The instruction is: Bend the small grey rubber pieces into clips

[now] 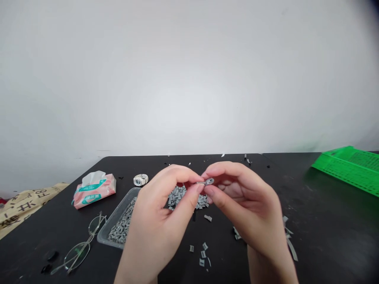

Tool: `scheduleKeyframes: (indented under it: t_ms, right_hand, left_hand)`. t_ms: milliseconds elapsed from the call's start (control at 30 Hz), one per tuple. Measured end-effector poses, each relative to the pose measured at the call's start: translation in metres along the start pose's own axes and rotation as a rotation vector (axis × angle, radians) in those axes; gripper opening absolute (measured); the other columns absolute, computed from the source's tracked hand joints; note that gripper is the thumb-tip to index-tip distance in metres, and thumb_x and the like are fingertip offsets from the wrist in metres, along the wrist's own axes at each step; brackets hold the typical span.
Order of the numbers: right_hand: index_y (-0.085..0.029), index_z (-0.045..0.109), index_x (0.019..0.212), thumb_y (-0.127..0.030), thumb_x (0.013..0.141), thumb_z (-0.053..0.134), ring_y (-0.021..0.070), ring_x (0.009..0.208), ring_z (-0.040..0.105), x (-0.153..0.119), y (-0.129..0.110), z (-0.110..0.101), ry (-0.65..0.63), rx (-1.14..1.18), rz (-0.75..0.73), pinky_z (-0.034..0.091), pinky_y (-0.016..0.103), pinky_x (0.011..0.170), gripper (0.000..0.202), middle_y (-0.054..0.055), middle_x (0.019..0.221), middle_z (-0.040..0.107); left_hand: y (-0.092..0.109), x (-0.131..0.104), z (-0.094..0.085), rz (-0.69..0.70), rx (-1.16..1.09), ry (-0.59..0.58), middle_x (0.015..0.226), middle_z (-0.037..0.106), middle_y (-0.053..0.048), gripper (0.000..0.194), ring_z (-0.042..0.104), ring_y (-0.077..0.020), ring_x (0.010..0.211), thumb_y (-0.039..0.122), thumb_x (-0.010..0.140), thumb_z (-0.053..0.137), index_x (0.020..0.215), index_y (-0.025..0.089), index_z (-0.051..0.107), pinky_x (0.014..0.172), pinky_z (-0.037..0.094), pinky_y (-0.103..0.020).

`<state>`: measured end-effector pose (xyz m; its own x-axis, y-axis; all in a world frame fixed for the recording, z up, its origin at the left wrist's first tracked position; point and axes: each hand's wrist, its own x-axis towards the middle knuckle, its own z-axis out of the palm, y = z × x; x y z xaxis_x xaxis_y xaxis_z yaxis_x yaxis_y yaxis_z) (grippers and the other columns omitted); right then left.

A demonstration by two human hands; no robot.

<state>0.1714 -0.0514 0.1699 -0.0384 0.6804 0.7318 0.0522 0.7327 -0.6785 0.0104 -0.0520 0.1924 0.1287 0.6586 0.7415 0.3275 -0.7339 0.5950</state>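
Observation:
Between the fingertips of both hands is a small grey plastic piece [209,181] with a rounded, loop-like end, held above the table. My left hand [168,209] pinches its left side with thumb and forefinger. My right hand [242,197] pinches at its right, thumb below and forefinger above, the other fingers curled behind. Beyond the hands lies a heap of similar grey pieces [177,196], partly hidden by them. A clear plastic tub [110,241] full of small grey pieces stands left, its right part covered by my left hand. Several loose grey clips [203,254] lie nearer me.
On the black table [325,236] are a tissue pack [94,190], a white wristwatch [141,180] and eyeglasses [77,249] at the left. A green plastic basket [349,169] stands at the far right. Grey scraps [291,248] lie beside my right wrist. A pale wall rises behind.

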Motion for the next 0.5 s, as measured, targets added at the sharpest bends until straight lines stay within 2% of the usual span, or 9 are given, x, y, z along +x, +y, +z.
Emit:
scheduleKeyframes:
  t_ms: [67, 133, 267, 367, 500]
  right_hand:
    - [-0.035, 0.071, 0.115, -0.009, 0.092, 0.069, 0.0152, 0.092, 0.07, 0.002, 0.0, 0.0, -0.026, -0.094, -0.078, 0.06, 0.027, 0.079, 0.035, 0.0, 0.106, 0.074]
    - [-0.031, 0.071, 0.118, -0.004, 0.092, 0.066, 0.0149, 0.095, 0.07, 0.004, 0.001, 0.0, -0.036, -0.171, -0.226, 0.06, 0.027, 0.082, 0.038, 0.001, 0.107, 0.076]
    - [-0.019, 0.072, 0.113, -0.002, 0.09, 0.067, 0.013, 0.09, 0.073, 0.008, -0.002, -0.001, -0.052, -0.267, -0.475, 0.061, 0.023, 0.082, 0.028, 0.005, 0.101, 0.078]
    - [-0.015, 0.072, 0.108, -0.007, 0.092, 0.068, 0.0128, 0.088, 0.074, 0.005, -0.009, -0.003, -0.057, -0.349, -0.532, 0.06, 0.022, 0.08, 0.018, 0.007, 0.097, 0.079]
    - [-0.018, 0.07, 0.109, -0.01, 0.095, 0.065, 0.0148, 0.087, 0.074, -0.004, -0.014, -0.001, -0.087, -0.492, -0.579, 0.059, 0.026, 0.078, 0.016, 0.005, 0.099, 0.08]
  left_hand:
    - [-0.002, -0.001, 0.001, -0.023, -0.075, 0.015, 0.09, 0.072, 0.006, 0.018, 0.067, -0.0097, 0.083, 0.012, 0.092, 0.064, 0.088, 0.028, 0.069, 0.072, 0.055, -0.016]
    - [-0.003, -0.001, 0.001, -0.083, -0.193, 0.008, 0.089, 0.071, 0.004, 0.015, 0.066, -0.0099, 0.083, 0.012, 0.092, 0.065, 0.086, 0.026, 0.069, 0.073, 0.054, -0.017]
    - [-0.003, 0.0, -0.002, -0.221, -0.507, -0.084, 0.077, 0.064, 0.003, 0.016, 0.059, -0.0096, 0.075, 0.015, 0.091, 0.067, 0.076, 0.021, 0.065, 0.068, 0.05, -0.018]
    - [0.002, -0.003, -0.008, -0.245, -0.592, -0.132, 0.074, 0.062, 0.002, 0.017, 0.056, -0.0106, 0.074, 0.016, 0.089, 0.069, 0.073, 0.02, 0.065, 0.069, 0.048, -0.021]
    - [0.007, -0.01, -0.019, -0.286, -0.53, -0.147, 0.074, 0.063, 0.002, 0.014, 0.054, -0.0114, 0.072, 0.02, 0.087, 0.07, 0.074, 0.02, 0.067, 0.067, 0.045, -0.023]
